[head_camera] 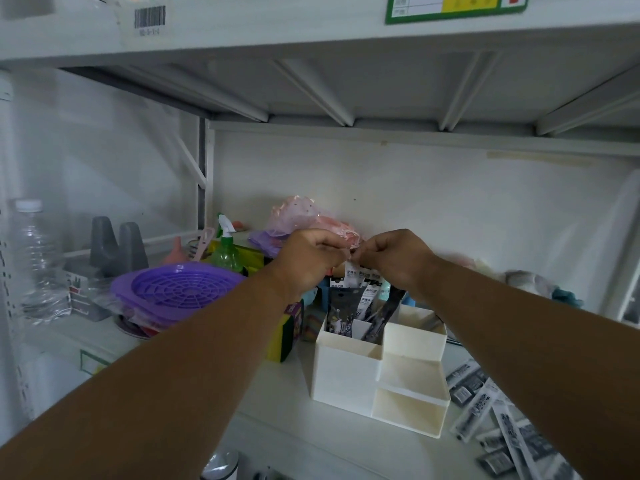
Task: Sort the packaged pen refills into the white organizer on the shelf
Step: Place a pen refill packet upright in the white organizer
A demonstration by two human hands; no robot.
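A white organizer (pixel 349 372) with several compartments stands on the shelf. Several packaged pen refills (pixel 349 306) stand upright in its back compartments. My left hand (pixel 308 258) and my right hand (pixel 398 258) meet just above them, and both pinch the top edge of one refill package (pixel 351 273) between fingertips. The lower part of that package hangs among the others over the back compartments. More refill packages (pixel 498 417) lie loose in a pile on the shelf to the right of the organizer.
A purple strainer basket (pixel 176 289) sits left of the organizer, with a green spray bottle (pixel 227 249) and a clear water bottle (pixel 34 258) beyond. Pink and purple bags (pixel 304 216) lie at the back wall. The upper shelf hangs close overhead.
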